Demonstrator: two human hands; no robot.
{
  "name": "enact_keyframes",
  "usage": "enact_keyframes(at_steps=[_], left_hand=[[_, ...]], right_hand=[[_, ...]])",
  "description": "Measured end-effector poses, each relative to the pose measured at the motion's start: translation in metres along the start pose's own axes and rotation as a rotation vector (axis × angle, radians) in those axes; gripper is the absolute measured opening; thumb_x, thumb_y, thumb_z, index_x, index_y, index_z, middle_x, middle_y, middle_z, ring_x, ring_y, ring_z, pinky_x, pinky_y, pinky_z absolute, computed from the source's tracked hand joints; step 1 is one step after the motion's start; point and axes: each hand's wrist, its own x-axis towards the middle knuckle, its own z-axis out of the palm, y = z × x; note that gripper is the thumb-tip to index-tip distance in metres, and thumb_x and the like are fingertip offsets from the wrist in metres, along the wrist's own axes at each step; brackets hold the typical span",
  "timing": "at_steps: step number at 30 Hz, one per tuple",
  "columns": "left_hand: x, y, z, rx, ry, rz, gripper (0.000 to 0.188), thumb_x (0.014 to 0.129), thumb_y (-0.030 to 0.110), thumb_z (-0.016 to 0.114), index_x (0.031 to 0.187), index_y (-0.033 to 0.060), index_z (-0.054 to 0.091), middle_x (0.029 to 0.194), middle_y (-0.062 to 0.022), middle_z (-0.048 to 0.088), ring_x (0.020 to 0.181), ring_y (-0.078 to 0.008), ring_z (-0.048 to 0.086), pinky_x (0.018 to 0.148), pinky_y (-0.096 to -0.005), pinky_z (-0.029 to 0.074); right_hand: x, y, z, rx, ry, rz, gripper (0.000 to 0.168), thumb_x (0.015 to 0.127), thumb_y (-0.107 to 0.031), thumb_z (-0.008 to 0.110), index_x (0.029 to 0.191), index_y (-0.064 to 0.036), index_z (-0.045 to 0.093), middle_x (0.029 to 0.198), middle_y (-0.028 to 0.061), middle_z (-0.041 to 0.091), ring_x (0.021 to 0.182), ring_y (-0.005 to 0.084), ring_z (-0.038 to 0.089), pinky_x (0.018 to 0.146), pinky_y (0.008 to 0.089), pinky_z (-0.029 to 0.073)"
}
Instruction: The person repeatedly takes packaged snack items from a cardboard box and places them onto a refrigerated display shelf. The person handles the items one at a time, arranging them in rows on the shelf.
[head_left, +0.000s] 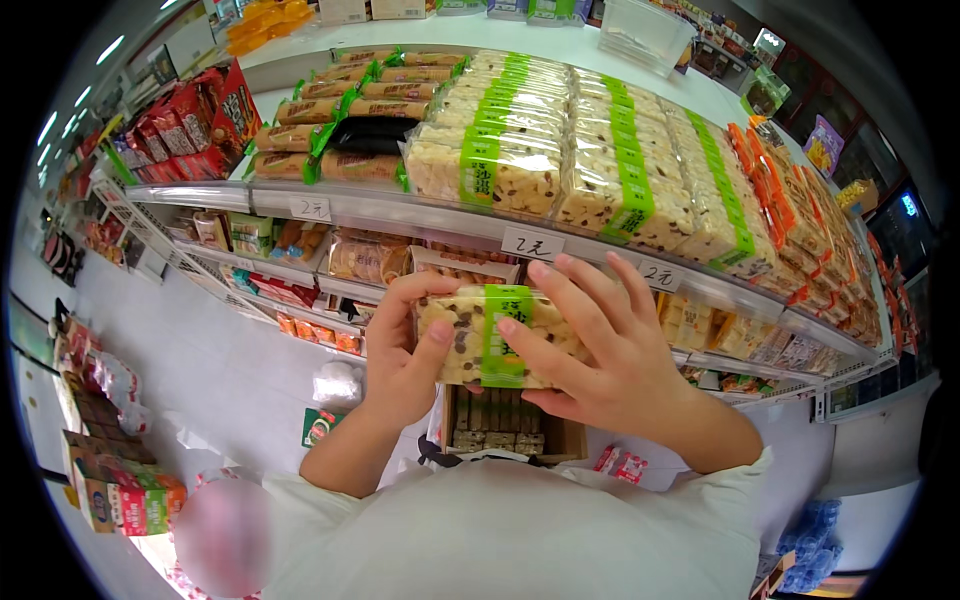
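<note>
A clear-wrapped block of sachima (461, 337), pale with dark raisins and a green label band, is held level in front of my chest. My left hand (409, 349) grips its left end, thumb across the face. My right hand (600, 345) lies over its right end with fingers spread, the index fingertip on the green band. Beyond my hands, rows of matching sachima packs (517, 161) stand packed on the top shelf. Below the held pack, an open cardboard box (566, 439) contains several more wrapped packs.
Left of the sachima lie brown rolls in green-ended wrappers (390, 90) and red snack boxes (191, 124). Orange-wrapped packs (806, 217) fill the right end. Handwritten price cards (532, 244) hang on the shelf's front edge. Someone's blurred head (223, 536) is at lower left.
</note>
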Motion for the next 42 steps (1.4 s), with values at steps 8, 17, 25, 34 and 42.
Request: enact_keyframes(at_steps=[8,17,25,34,42], left_hand=[[0.036,-0.031,-0.042,0.649,0.06,0.351,0.081,0.099,0.03,0.066,0.16,-0.0015,0.024,0.157,-0.0285,0.038,0.146,-0.039,0.041,0.117,-0.0548,0.035],[0.053,-0.069,-0.041,1.267,-0.12,0.266,0.085,0.086,0.028,0.075,0.159,0.0055,0.038,0.165,-0.0363,0.021,0.152,-0.0557,0.023,0.119,-0.0672,0.023],[0.05,-0.067,-0.047,1.286,-0.159,0.191,0.09,0.079,0.029,0.081,0.158,0.0087,0.042,0.165,-0.0351,0.022,0.152,-0.0542,0.024,0.12,-0.0646,0.026],[0.048,-0.065,-0.047,1.288,-0.142,0.186,0.093,0.078,0.028,0.083,0.159,0.0134,0.041,0.166,-0.0322,0.022,0.153,-0.0512,0.025,0.12,-0.0632,0.027],[0.053,-0.047,-0.048,1.269,-0.219,0.166,0.081,0.084,0.021,0.077,0.157,0.0104,0.043,0.166,-0.0319,0.022,0.153,-0.051,0.025,0.12,-0.063,0.028]], right_hand=[[0.087,0.073,-0.032,-0.15,0.077,-0.046,0.077,0.064,-0.016,0.085,0.137,-0.013,0.062,0.136,0.0168,0.06,0.11,0.0376,0.066,0.096,0.0488,0.053],[0.18,0.269,0.035,0.077,-0.2,0.387,0.058,0.085,-0.027,0.078,0.137,-0.01,0.057,0.113,0.0141,0.065,0.096,0.0255,0.061,0.085,0.0414,0.05],[0.199,0.346,0.097,0.293,-0.325,0.354,0.06,0.093,-0.03,0.075,0.148,-0.014,0.055,0.135,0.0145,0.064,0.125,0.0251,0.058,0.108,0.0394,0.044],[0.199,0.351,0.101,0.21,-0.464,0.193,0.068,0.103,-0.039,0.061,0.163,-0.022,0.036,0.161,0.0188,0.041,0.143,0.0369,0.044,0.12,0.0432,0.035],[0.202,0.322,0.061,-0.101,-0.315,0.179,0.072,0.102,-0.061,0.05,0.164,-0.03,0.032,0.172,0.02,0.016,0.156,0.0443,0.019,0.125,0.0566,0.021]])
